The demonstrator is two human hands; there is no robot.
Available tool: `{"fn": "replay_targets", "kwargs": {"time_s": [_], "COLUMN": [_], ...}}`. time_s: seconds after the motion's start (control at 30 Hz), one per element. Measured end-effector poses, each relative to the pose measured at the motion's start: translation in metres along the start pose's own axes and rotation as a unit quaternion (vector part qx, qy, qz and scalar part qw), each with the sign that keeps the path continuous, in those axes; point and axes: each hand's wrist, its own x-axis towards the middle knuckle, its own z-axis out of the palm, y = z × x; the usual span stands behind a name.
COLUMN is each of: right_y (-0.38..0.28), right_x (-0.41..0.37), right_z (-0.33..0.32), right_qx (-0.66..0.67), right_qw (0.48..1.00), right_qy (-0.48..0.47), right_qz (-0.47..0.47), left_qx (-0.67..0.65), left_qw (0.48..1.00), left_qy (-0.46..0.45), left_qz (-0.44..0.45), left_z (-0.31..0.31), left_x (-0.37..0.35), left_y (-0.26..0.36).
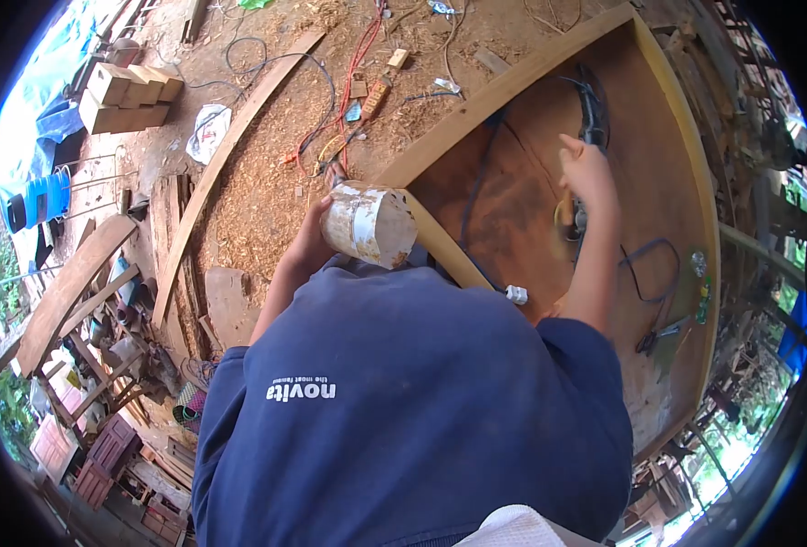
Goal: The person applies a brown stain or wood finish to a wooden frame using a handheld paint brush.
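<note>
whitish cylinder (371, 223) in l hand (313, 232), fingers bent round its side, near corner of wood-framed panel (509, 96); r hand (589, 173) half-curled by dark tool (592, 117) inside frame, can't tell grip. brown floor (294, 18) w/ shavings (239, 211), red cables (359, 64), curved plank (210, 182), stacked blocks (125, 118).

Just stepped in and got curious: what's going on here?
Someone in a blue shirt holds what looks like a can in the left hand. The right hand is over a wooden frame, by a yellow thing; whether it grips that is unclear. Wood shavings lie on the ground.
</note>
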Motion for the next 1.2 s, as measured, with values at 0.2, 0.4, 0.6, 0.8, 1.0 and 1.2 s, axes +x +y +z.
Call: {"fn": "replay_targets", "kwargs": {"time_s": [0.2, 0.4, 0.6, 0.8, 1.0, 1.2], "right_y": [-0.122, -0.215, -0.243, -0.095, -0.087, -0.112], "right_x": [-0.122, -0.094, -0.101, -0.157, -0.195, -0.184], "right_z": [0.061, 0.131, 0.138, 0.177, 0.208, 0.220], "right_qx": [0.399, 0.434, 0.611, 0.373, 0.181, 0.412], "right_qw": [0.905, 0.868, 0.784, 0.846, 0.837, 0.812], "right_qy": [-0.071, -0.068, 0.002, 0.327, 0.380, 0.355], "right_qz": [-0.126, -0.231, -0.108, 0.196, 0.349, 0.211], "left_qx": [-0.014, -0.019, -0.022, 0.463, 0.173, 0.321], "left_qw": [0.998, 0.988, 0.991, 0.852, 0.983, 0.932], "left_qy": [-0.047, -0.152, -0.133, -0.126, -0.039, -0.166], "left_qz": [0.038, 0.000, 0.001, 0.211, -0.038, 0.030], "left_z": [-0.018, -0.044, -0.083, -0.114, -0.040, -0.038], "left_x": [0.017, 0.049, 0.099, 0.143, 0.145, 0.162], "left_y": [0.059, 0.159, 0.250, 0.300, 0.325, 0.317]}}
